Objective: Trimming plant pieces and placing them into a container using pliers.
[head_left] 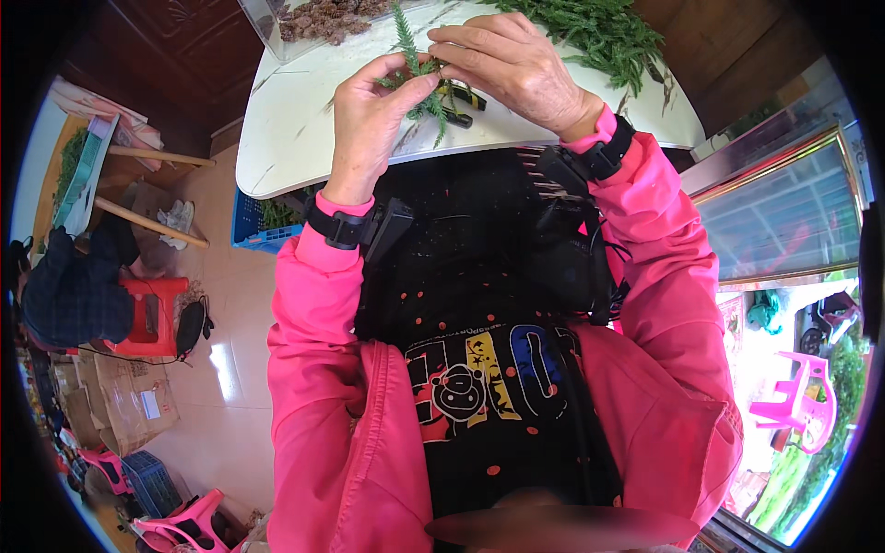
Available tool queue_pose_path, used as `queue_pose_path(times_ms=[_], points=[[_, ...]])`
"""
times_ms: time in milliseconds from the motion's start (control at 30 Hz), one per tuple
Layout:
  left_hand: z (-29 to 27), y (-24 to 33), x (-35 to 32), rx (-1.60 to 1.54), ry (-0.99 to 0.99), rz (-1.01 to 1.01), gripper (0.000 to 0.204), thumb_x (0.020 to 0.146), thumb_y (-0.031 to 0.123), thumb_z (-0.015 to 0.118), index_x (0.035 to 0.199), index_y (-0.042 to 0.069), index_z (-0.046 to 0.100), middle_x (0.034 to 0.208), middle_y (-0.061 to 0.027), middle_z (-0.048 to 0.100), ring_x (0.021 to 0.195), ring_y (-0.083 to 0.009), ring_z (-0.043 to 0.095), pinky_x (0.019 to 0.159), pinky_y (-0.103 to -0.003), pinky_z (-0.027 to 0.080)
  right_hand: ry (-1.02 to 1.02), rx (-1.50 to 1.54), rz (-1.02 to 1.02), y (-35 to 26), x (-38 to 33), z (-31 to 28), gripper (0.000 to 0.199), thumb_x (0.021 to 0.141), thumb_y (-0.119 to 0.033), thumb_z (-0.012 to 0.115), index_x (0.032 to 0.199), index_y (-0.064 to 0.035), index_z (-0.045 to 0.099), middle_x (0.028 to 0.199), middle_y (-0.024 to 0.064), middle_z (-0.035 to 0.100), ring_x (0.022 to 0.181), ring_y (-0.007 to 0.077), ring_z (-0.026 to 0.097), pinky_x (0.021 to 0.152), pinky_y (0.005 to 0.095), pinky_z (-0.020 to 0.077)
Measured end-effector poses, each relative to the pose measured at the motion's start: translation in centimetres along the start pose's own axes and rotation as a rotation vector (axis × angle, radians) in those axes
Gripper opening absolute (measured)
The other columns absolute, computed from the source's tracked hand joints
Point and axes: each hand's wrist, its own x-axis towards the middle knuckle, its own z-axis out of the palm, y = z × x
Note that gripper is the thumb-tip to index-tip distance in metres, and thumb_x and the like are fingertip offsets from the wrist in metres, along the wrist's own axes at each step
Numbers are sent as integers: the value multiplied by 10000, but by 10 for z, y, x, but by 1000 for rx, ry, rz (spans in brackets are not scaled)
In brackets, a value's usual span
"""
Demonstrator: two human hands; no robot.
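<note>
Above the white table's near edge, my left hand (373,115) pinches a green artificial pine sprig (407,41) between thumb and fingers. One needle-covered branch of it stands up and others hang below the thumb. My right hand (525,74) meets it from the other side, fingertips closed at the sprig's middle, close to the left thumb. What exactly the right fingertips pinch there is partly hidden. Just under the hands, a tool with black and yellow handles (458,118), seemingly pliers, lies on the tabletop, its other end covered by the hands and greenery.
The white marbled table (286,138) has a clear box of brown pine cones (332,20) at back left and a heap of green sprigs (599,37) at back right. A blue crate (253,221) stands below left. Another person (74,290) sits on a red stool (152,318) further left.
</note>
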Motion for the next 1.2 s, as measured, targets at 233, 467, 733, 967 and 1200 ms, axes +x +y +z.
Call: queue_pose_path(times_ms=[233, 467, 733, 967, 1200], points=[[-6, 4, 1, 36, -99, 18, 258, 795, 48, 745, 1039, -16, 687, 881, -24, 675, 688, -50, 569, 626, -192, 449, -63, 58, -98, 5, -1, -4, 270, 771, -137, 740, 1023, -84, 661, 1035, 30, 637, 847, 197, 591, 732, 321, 460], [-18, -1, 1, 277, -43, 239, 205, 768, 48, 754, 959, -12, 706, 879, -21, 659, 764, -84, 582, 658, -259, 470, -25, 145, 171, -25, 6, 9, 177, 787, -82, 726, 951, -50, 666, 895, 61, 638, 716, 214, 581, 610, 319, 461], [-20, 11, -12, 710, 75, 512, 200, 759, 43, 757, 943, -16, 705, 878, -30, 659, 777, -95, 581, 696, -256, 465, -401, 738, 1128, -25, 22, 9, 173, 808, -76, 704, 977, -55, 676, 901, 76, 653, 696, 229, 590, 595, 316, 472], [-32, 21, -3, 136, -34, 49, 217, 757, 59, 759, 956, -12, 710, 912, -53, 680, 804, -106, 589, 737, -258, 467, -30, 57, 48, -15, 17, -7, 318, 771, -144, 734, 1078, -101, 663, 1065, 34, 635, 862, 210, 594, 693, 297, 463], [-37, 16, -2, 402, -134, 196, 229, 814, 11, 710, 1041, -8, 692, 972, -43, 672, 871, -95, 600, 803, -230, 476, -129, -47, -27, -19, 18, -15, 362, 752, -182, 748, 1095, -113, 654, 1066, 8, 622, 898, 185, 591, 741, 320, 451]])
